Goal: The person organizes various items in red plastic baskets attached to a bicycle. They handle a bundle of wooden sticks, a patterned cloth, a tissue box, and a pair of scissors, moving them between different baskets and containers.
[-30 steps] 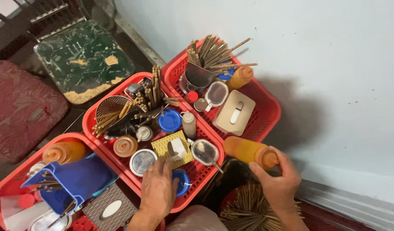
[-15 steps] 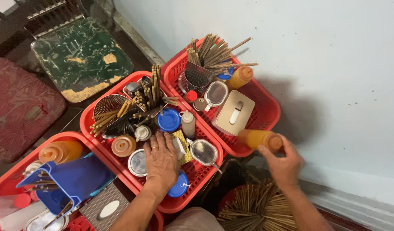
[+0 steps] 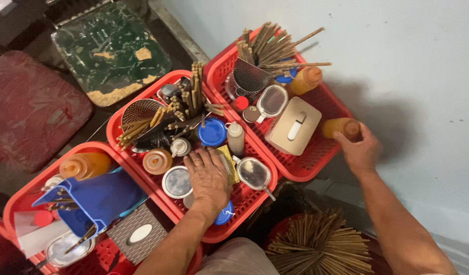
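My right hand (image 3: 363,150) grips an orange squeeze bottle (image 3: 339,127) lying at the right edge of the far red basket (image 3: 317,165). My left hand (image 3: 207,177) rests palm down, fingers spread, in the middle red basket (image 3: 117,136), over a yellow packet (image 3: 227,162) and a blue lid (image 3: 224,213). A round metal lid (image 3: 177,182) lies just left of that hand and a small metal strainer (image 3: 253,172) just right of it. A beige box (image 3: 293,126) sits in the far basket beside the held bottle.
A third red basket (image 3: 28,193) at lower left holds a blue holder (image 3: 99,198) and an orange bottle (image 3: 85,165). Chopsticks fill mesh cups (image 3: 267,48) in the baskets, and a bundle of sticks (image 3: 319,245) lies below. A pale wall (image 3: 397,61) is on the right; a green tray (image 3: 108,49) on the floor.
My right hand has carried the orange bottle up from beside the middle basket to the far basket's right edge. My left hand has slid further up into the middle basket.
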